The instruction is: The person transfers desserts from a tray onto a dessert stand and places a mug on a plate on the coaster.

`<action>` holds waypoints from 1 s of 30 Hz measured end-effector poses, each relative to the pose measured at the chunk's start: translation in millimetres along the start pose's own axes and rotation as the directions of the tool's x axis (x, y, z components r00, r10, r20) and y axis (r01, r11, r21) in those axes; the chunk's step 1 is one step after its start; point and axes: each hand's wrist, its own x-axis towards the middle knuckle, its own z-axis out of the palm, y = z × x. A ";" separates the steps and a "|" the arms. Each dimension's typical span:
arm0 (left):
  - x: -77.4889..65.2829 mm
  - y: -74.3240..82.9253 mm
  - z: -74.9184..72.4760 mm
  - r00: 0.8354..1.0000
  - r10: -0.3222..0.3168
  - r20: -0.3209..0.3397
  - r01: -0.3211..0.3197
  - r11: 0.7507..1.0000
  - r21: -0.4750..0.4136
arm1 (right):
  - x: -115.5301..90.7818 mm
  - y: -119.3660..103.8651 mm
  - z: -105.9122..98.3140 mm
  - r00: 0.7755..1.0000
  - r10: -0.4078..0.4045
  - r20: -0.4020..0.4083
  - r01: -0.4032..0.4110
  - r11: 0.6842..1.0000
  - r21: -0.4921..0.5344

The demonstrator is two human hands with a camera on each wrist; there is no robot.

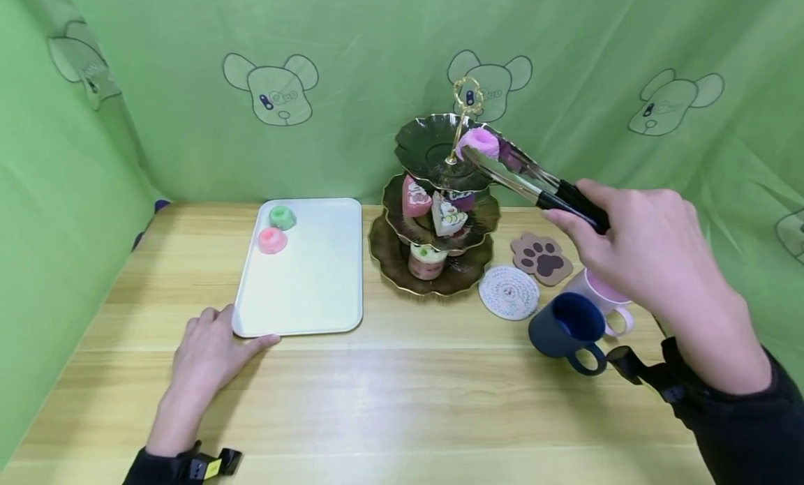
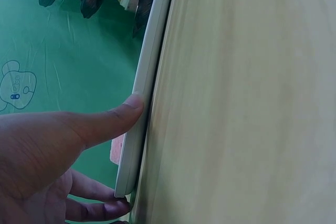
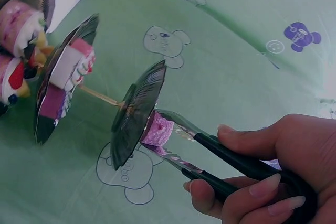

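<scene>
My right hand point(image 1: 666, 248) grips black-handled metal tongs point(image 1: 527, 188), seen close up in the right wrist view. Between the tong tips is a purple ring-shaped cake point(image 1: 480, 143), at the top plate point(image 3: 139, 114) of a dark, three-tier cake stand point(image 1: 408, 286). My left hand point(image 1: 204, 356) holds the near left corner of a white tray point(image 1: 308, 282), its thumb against the front edge and its fingers round the side. A green ring cake point(image 1: 282, 218) and a pink ring cake point(image 1: 272, 241) lie near the tray's far left corner.
The stand's middle tier bears cake slices point(image 1: 447, 215), and a cup-shaped dessert point(image 1: 426, 263) sits on its bottom tier. To the right are a round coaster point(image 1: 509, 293), a paw coaster point(image 1: 541, 259), a dark blue mug point(image 1: 559, 331) and a pink mug point(image 1: 606, 296). A green curtain point(image 1: 364, 73) hangs behind.
</scene>
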 end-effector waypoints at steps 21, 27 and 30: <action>1.3 -1.5 -0.3 1.000 -0.007 -0.014 0.007 1.000 -0.007 | 47.7 -0.1 8.4 0.997 -0.007 0.077 0.014 0.996 -0.082; -0.1 -0.1 1.6 1.000 -0.008 -0.013 0.008 1.000 -0.017 | 55.5 -3.4 15.1 0.994 -0.037 0.099 0.047 0.994 -0.094; -0.8 0.1 2.2 1.000 -0.010 -0.012 0.010 1.000 -0.016 | 58.5 -3.4 16.1 0.994 -0.047 0.096 0.056 0.995 -0.087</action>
